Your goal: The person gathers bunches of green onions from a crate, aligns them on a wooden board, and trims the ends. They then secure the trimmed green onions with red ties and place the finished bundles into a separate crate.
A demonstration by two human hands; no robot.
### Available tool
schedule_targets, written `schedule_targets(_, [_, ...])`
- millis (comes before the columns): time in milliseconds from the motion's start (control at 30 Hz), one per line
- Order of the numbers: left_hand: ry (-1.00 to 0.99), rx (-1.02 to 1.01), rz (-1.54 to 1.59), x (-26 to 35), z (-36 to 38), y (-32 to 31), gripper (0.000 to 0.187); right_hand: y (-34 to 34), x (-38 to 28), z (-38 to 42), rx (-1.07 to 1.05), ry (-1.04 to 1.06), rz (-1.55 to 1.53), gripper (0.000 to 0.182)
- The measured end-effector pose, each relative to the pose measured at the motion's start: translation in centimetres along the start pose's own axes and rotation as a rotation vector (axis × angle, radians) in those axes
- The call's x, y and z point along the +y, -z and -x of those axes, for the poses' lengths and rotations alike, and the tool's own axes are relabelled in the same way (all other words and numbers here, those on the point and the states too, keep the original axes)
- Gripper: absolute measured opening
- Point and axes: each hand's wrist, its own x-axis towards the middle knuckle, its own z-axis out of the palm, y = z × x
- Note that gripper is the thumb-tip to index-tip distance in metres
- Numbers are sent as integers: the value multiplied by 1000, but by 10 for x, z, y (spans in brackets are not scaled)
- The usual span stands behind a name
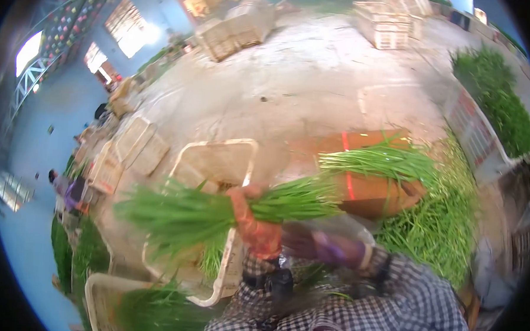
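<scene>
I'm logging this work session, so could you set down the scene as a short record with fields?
Left hand: the left hand has its fingers closed around a long green bunch
Right hand: the right hand is blurred, below the bunch in the picture; whether it holds anything is unclear
Behind the bunch: a pale crate with some greens inside
Right of the bunch: a brown cardboard box with a red strap
On the box: a second bunch
Right of the box: loose greens in a heap

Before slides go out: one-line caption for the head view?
Left hand gripping a bunch of green stalks over a pale crate, the blurred right hand close by.
</scene>
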Motion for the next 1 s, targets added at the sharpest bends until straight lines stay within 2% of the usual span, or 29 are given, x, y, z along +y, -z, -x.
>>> schedule_targets(33, [-15, -79, -5, 1, 9, 5, 19, 12, 38, -25, 42, 145, -323, 65])
schedule_targets(133, [-227, -272, -346, -6, 42, 32, 20, 10, 22, -53, 3, 425, -552, 62])
schedule_targets(167, [-328, -330, -515, -7, 51, 39, 22, 17, 26, -55, 44, 409, -600, 60])
schedule_targets(233, [-12, -436, -420, -4, 56, 40, 26, 29, 32, -61, 124, 375, -702, 57])
schedule_targets(300, [277, -504, -446, 3, 56, 52, 29, 33, 25, -54, 202, 365, -583, 55])
schedule_targets(333, [373, -533, -512, 8, 51, 63, 31, 35, 21, -50, 240, 357, -522, 54])
schedule_targets(367, [442, -558, -595, 18, 43, 79, 34, 39, 19, -46, 186, 337, -600, 53])
schedule_targets(467, [524, -600, -898, 59, 17, 140, 41, 37, 17, -34, 220, 326, -432, 52])
schedule_targets(533, [458, -560, -993, 92, 9, 167, 46, 35, 22, -34, 242, 203, -469, 52])
schedule_targets(567, [421, -543, -972, 100, 9, 163, 49, 41, 36, -36, 239, 119, -481, 53])
schedule_targets(600, [420, -548, -887, 103, 8, 153, 52, 48, 56, -41, 220, 140, -345, 52])
schedule_targets(633, [505, -537, -764, 100, 9, 127, 56, 56, 76, -45, 205, 164, -207, 52])
schedule_targets(667, [619, -650, -593, 86, 10, 126, 66, 62, 95, -50, 195, 190, -73, 51])
schedule_targets(700, [622, -726, -702, 71, 20, 113, 66, 52, 89, -48, 182, 186, 25, 51])
schedule_targets(767, [608, -892, -917, 39, 40, 87, 66, 21, 52, -40, 151, 64, -103, 51])
schedule_targets(867, [957, -571, -810, 23, 66, 65, 49, 38, 57, -33, 178, 128, -74, 48])
schedule_targets(933, [998, -595, -732, 9, 74, 66, 40, 61, 53, -31, 271, 282, 158, 41])
schedule_targets(1000, [1028, -611, -682, 2, 82, 66, 35, 72, 32, -28, 401, 309, 9, 33])
